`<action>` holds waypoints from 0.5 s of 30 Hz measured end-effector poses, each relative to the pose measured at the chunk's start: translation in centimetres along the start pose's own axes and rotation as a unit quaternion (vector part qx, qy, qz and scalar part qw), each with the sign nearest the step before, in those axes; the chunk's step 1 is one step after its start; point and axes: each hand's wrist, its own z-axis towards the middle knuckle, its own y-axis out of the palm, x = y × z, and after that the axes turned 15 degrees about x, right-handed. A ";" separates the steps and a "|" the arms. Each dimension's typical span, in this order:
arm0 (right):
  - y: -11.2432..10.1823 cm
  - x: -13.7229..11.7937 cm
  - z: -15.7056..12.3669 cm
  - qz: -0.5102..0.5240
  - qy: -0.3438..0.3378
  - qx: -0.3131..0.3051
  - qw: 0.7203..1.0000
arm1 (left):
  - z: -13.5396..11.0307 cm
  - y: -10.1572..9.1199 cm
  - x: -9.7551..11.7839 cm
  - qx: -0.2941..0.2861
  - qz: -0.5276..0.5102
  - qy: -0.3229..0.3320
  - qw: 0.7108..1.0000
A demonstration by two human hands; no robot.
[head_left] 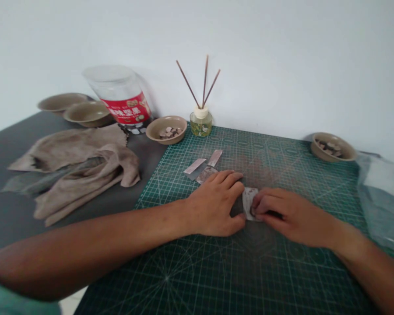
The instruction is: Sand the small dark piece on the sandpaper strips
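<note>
My left hand lies on the green cutting mat, thumb and index finger spread apart at the left edge of a whitish, dark-smudged sheet that looks like sandpaper. Over the sheet's right side, my right hand is closed in a pinch. Its fingertips press down on the sheet; a small dark thing beneath them is too hidden to name. Just beyond my left hand are a smudged square piece and two pale strips.
Bowls with small brownish pieces stand at back centre and back right. A reed diffuser and a red-labelled plastic jar stand near the wall. Crumpled brown cloths lie left, two more bowls behind. A clear plastic bag is right.
</note>
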 end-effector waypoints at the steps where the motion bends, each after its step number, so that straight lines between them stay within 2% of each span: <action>1: 0.3 -0.1 0.1 -0.014 -0.012 0.011 1.000 | 0.0 0.0 0.0 -0.001 0.000 0.000 1.000; 5: 0.4 0.6 0.4 -0.072 0.003 0.071 0.995 | 0.0 0.0 0.0 -0.002 0.004 -0.005 1.000; 8: -0.4 0.7 0.0 -0.030 0.019 0.031 0.999 | 0.0 0.0 0.0 -0.003 0.005 -0.005 1.000; 11: -0.2 -0.1 -0.3 0.015 -0.005 -0.015 1.000 | 0.0 0.0 0.1 -0.004 0.004 -0.002 1.000; 13: 0.3 -0.4 -0.1 0.006 -0.012 0.008 1.000 | 0.0 0.0 0.1 -0.003 0.004 0.000 1.000; 15: 0.6 -0.1 0.2 -0.029 0.013 0.058 0.998 | 0.0 0.0 0.0 -0.001 0.006 -0.001 1.000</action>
